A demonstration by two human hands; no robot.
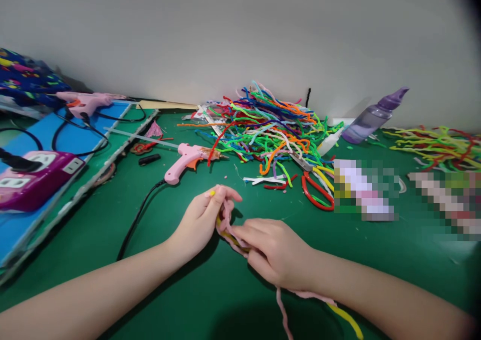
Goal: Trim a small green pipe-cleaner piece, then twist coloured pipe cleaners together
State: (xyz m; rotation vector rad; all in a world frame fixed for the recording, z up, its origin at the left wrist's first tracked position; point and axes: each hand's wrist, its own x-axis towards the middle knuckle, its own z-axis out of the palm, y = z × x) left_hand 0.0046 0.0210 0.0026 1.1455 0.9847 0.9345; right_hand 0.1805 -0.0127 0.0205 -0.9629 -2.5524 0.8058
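My left hand [205, 217] and my right hand [272, 249] meet low over a green mat [188, 290]. Both are closed on a pink pipe cleaner [226, 219] twisted with a yellow pipe cleaner [343, 317]. The left hand pinches the upper end, where the pink strand loops over its fingers. The right hand grips the twisted strands just below. Their loose tails run under my right wrist and trail toward the near edge.
A pink glue gun [186, 160] with a black cord lies ahead of my hands. Behind it is a heap of coloured pipe cleaners [266, 127], red-handled scissors [315, 189] and a purple bottle [372, 117]. A purple power strip [33, 179] sits on a blue board at left.
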